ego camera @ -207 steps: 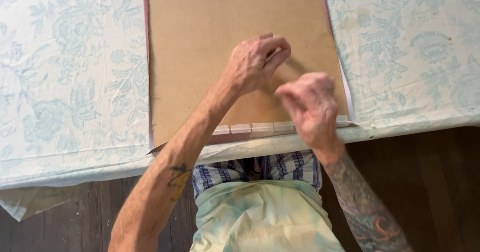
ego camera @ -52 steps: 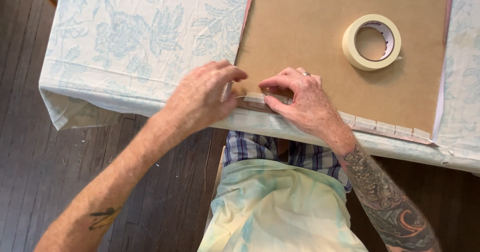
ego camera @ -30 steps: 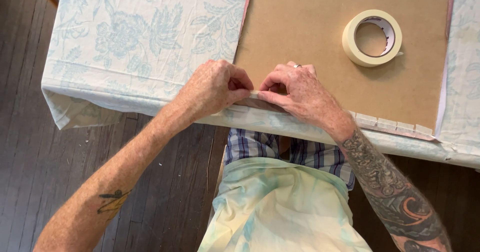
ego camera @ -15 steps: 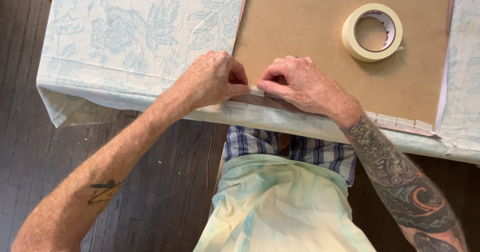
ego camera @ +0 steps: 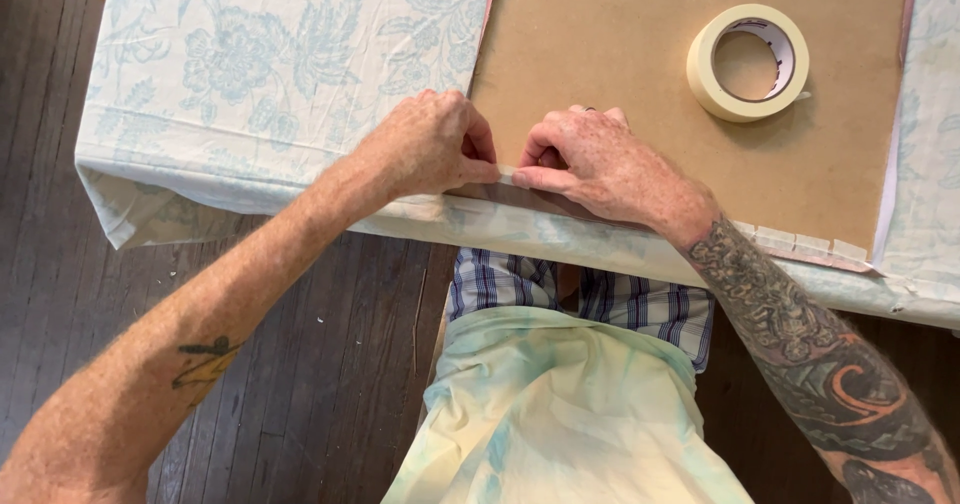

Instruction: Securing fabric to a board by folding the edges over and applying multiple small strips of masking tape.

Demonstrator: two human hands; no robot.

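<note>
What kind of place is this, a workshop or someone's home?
Probably a home craft space: a table under a floral cloth, a brown board with a masking tape roll on it, and a dark wooden plank floor.

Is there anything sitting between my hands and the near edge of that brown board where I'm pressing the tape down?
Nothing visible is in the way. The left hand and right hand both rest on the strip of tape at the near edge of the brown board. The tape roll lies further back on the board, apart from both hands.
</note>
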